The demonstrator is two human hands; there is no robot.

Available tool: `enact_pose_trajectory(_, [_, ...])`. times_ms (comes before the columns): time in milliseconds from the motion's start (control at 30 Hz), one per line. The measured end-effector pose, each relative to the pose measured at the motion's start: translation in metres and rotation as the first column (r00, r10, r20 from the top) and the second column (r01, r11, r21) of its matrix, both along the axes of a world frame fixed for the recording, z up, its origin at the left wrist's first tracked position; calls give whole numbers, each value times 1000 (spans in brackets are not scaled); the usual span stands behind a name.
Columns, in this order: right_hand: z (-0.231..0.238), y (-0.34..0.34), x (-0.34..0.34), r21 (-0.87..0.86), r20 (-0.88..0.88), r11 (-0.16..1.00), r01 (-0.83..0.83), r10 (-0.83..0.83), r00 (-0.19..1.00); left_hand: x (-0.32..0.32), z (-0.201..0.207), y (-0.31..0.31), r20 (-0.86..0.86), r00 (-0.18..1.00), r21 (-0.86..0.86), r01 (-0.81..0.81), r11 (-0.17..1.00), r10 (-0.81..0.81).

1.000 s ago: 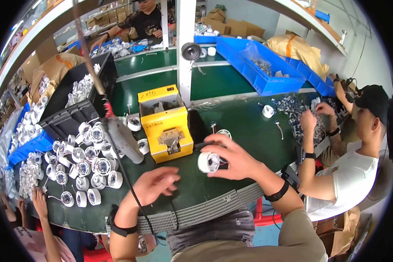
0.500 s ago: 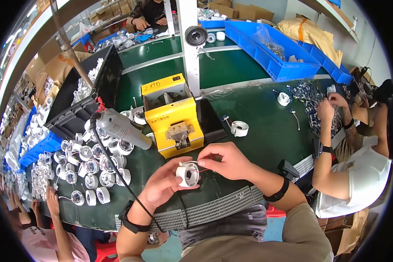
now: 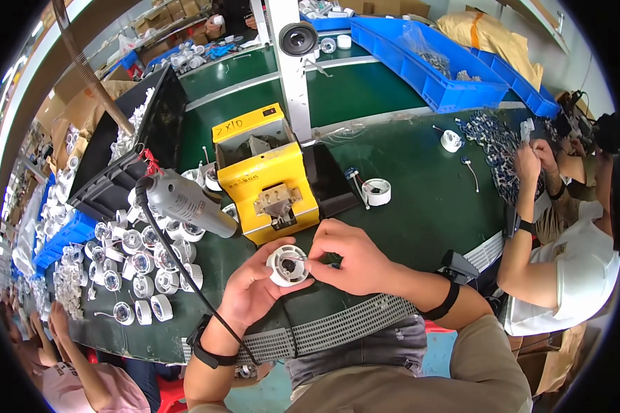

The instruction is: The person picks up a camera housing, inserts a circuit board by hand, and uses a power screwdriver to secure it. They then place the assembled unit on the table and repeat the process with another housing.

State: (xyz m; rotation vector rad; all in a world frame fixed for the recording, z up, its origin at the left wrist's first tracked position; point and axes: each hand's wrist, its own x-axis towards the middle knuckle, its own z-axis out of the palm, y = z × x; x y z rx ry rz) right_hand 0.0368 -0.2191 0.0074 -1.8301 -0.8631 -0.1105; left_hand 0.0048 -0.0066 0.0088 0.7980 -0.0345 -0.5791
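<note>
My left hand [image 3: 246, 292] is closed around a round white plastic housing [image 3: 280, 275], its open face turned up and a dark round part inside. At the housing's right edge, my right hand [image 3: 351, 260] pinches thin wires [image 3: 295, 259] that run across the opening. A small dark piece shows beside the right fingers, too hidden to name. Just beyond my hands stands a yellow machine [image 3: 265, 186] with a metal block on its front. To its right, another white housing [image 3: 377, 192] lies next to a small board with a white lead.
A grey hot-air gun [image 3: 189, 203] hangs at the left, its black cable crossing my left forearm. Several white housings [image 3: 143, 263] cover the left of the green table. Blue bins [image 3: 427, 72] stand far right. A co-worker [image 3: 565, 268] sits at the right beside a pile of small boards.
The housing has tilted so its open face now points up, and the wires have come inward across it. The view has shifted slightly. The right-hand co-worker has lifted a small clear bag.
</note>
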Motion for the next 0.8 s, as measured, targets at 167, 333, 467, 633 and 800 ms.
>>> enact_pose_trajectory(167, [-3,7,-10,1,64,994,106,-105,992,-2,-2,-6,1,1000,7,-9,1000,9])
enact_pose_trajectory(333, [5,9,-11,-10,32,979,202,-201,979,-3,-9,-4,77,977,30,-202,979,199])
enact_pose_trajectory(467, [-1,0,-2,-65,405,963,262,-214,889,-1,-11,-4,82,949,-82,-299,951,305])
enact_pose_trajectory(633, [-4,-1,5,-74,589,947,312,-211,781,-3,-14,-4,72,956,-149,-273,950,286])
enact_pose_trajectory(800, [-6,7,8,190,231,980,61,-105,967,-5,-8,-9,201,950,-152,-209,966,237])
